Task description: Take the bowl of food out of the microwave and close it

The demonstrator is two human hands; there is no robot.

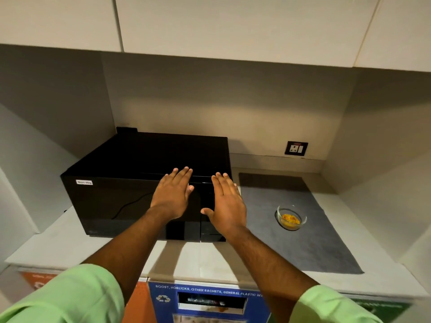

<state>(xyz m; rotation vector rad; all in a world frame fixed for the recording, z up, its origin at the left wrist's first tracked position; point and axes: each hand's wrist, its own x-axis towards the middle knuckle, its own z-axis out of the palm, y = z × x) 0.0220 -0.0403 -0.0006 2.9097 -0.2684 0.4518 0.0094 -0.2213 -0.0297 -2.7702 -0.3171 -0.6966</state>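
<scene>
Two hands up in front of the microwave (130, 183), and both are flat and empty. Left hand (171, 197) has its fingers stretched out together, spread over the upper right part of the black door, fingertips reaching the top front edge. Right hand (227, 206) sits just beside it, palm down, thumb splayed toward the left, held over the control panel strip at the microwave's right end. Neither grip is closed on anything; whether the palms actually press on the front I cannot tell from this angle.

Microwave door looks shut, flush with the body, with a small white label (84, 182) at its upper left corner. The bowl (291, 217), clear glass with yellow food in it, is out and standing upright on the grey mat (310, 248), to the right of the microwave and well apart from both hands. That mat lies flat on the pale bench (70, 248). A wall socket (296, 148) sits behind the mat. Green sleeves (77, 297) fill the bottom corners, with a blue recycling sign (163, 299) below the bench edge.
</scene>
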